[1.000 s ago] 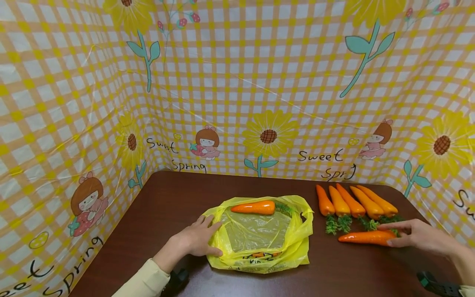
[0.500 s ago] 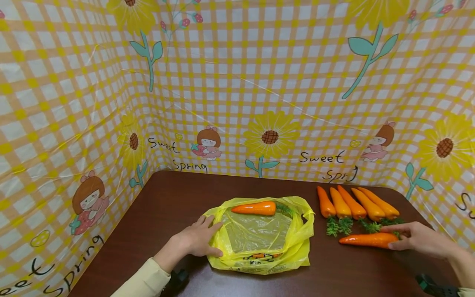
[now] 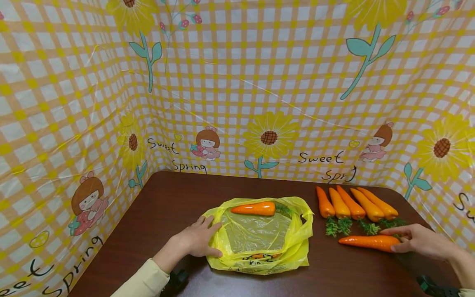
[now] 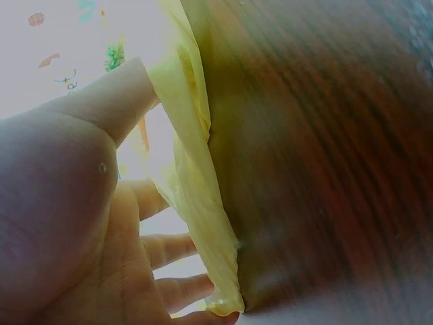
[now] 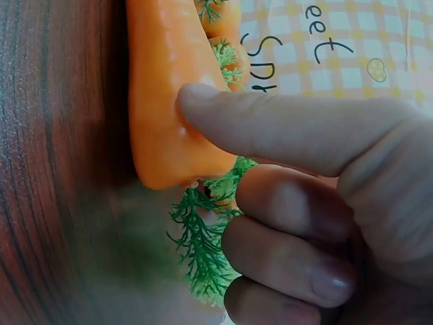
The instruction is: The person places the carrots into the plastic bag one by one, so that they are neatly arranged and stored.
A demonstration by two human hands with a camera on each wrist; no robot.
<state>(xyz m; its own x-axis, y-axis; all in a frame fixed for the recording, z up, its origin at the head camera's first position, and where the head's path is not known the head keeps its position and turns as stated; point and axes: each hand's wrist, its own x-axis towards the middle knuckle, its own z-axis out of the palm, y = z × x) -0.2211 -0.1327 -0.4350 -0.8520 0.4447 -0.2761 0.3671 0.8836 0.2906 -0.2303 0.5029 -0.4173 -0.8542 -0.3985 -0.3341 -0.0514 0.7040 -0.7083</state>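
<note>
In the head view, a yellow plastic bag (image 3: 302, 253) lies spread on the table. A carrot with green leaves (image 3: 254, 208) lies on it near its far edge. My left hand (image 3: 196, 239) rests on the bag's left edge, fingers spread and fairly straight; its wrist view shows the yellow film (image 4: 196, 176) against the fingers. At the right, my right hand (image 3: 419, 241) pinches the crown end of another carrot (image 3: 367, 242), which lies crosswise on the table. In the right wrist view the thumb presses on this carrot (image 5: 162, 128), with green leaves (image 5: 196, 244) below its crown.
Several more carrots (image 3: 339, 202) lie side by side at the table's back right, tips away from me and leaves toward me. A yellow checked cloth (image 3: 230, 95) walls in the dark brown table (image 3: 167, 194) at the back and both sides.
The crown end of the carrot in my right hand has turned slightly toward me, and the hand has shifted a little with it. My left hand and the bag stay in place.
</note>
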